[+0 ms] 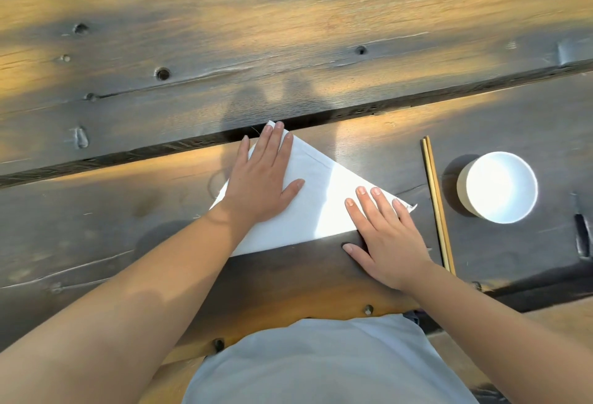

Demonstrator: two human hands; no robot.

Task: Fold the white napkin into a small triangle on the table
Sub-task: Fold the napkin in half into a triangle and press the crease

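1. Right hand [386, 233] nearest, flat with straight fingers spread over the napkin's right corner, thumb lying on bare wood just below the folded edge; pressing, not gripping.
2. Left hand [261, 175] a little farther, also flat and open, palm and fingers laid along the left slope, fingertips near the far tip.
3. White napkin [321, 198] lying on the table [128, 236] between the two hands, already a triangle: long edge toward the body, point away, touching the dark gap between planks.
4. Progress, judged from this: at least one diagonal fold made and being smoothed; triangle looks large against the hands, so probably one or more halving folds left before "small". Layer count under the hands hidden.
5. Off to the right, well apart from the cloth: chopsticks [438, 204] lying lengthwise, then a white bowl [499, 187] beyond them.
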